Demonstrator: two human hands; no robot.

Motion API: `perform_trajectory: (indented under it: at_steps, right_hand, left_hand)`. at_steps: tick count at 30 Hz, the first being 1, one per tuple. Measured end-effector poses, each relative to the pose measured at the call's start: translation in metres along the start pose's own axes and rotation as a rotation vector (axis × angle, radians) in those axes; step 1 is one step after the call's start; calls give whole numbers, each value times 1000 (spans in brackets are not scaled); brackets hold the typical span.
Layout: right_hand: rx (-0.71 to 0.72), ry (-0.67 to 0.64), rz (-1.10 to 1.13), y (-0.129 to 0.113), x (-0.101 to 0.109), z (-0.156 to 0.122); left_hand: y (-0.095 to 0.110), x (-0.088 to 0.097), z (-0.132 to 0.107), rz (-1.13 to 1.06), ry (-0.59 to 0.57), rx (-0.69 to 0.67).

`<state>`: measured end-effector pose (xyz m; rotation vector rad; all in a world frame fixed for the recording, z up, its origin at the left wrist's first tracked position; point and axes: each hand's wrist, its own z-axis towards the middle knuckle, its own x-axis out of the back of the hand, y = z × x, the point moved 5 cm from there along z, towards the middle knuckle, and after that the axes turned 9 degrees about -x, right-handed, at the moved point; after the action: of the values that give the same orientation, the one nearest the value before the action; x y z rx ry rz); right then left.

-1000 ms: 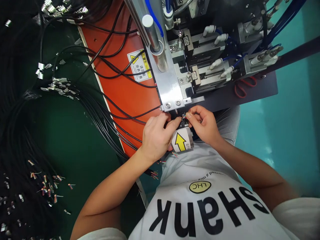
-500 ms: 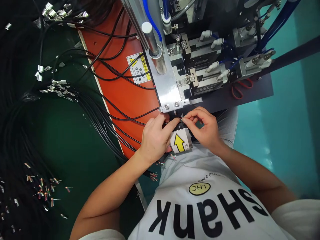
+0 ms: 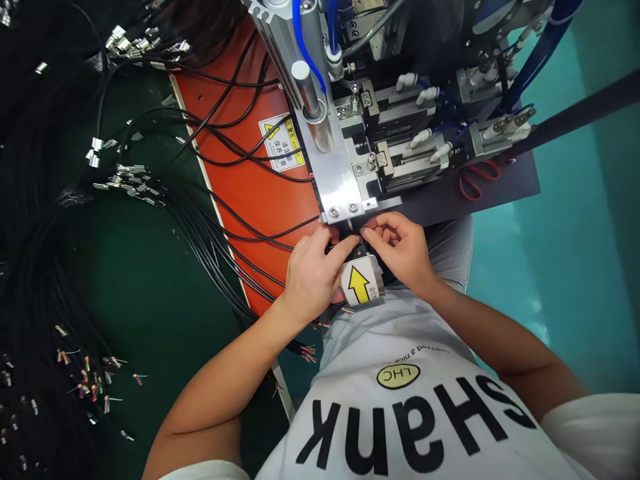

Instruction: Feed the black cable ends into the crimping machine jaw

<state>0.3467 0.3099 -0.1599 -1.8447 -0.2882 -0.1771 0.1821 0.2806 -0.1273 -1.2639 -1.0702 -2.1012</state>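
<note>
Right hand [image 3: 400,250]: thumb and index are bunching close together, can't tell if they're pinching anything
Left hand [image 3: 314,273]: thumb tip is sitting right by the black fixture [image 3: 360,249], grip hidden
Black cables [image 3: 220,275]: running under the left forearm, probably light, bendy, a bit slick, so I'd be holding the jacket; the wire ends [image 3: 309,352] are looking fragile
Arrow cover [image 3: 358,283]: sitting between the hands and the shirt
Machine [image 3: 337,183]: standing just beyond the fingertips

two hands [image 3: 311,273] [image 3: 404,252], one yellow arrow [image 3: 359,283] and one warning label [image 3: 283,143] show.
</note>
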Motion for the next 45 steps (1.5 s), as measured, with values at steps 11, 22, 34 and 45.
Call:
perform_trajectory:
  at_steps: [11,22,34,45]
  right_hand:
    - [-219,-154,141,17,-5,8]
    - [121,-28,-158,-1,10,-11]
    - [-228,-181,250,27,-7,11]
    - [-216,-148,288,36,10,-1]
  left_hand:
    - [1,2,0,35,-2,-24]
    - [6,6,-6,-19,19,-24]
    - [0,16,-19,-135,3,96]
    - [4,17,-54,-25,-21,3]
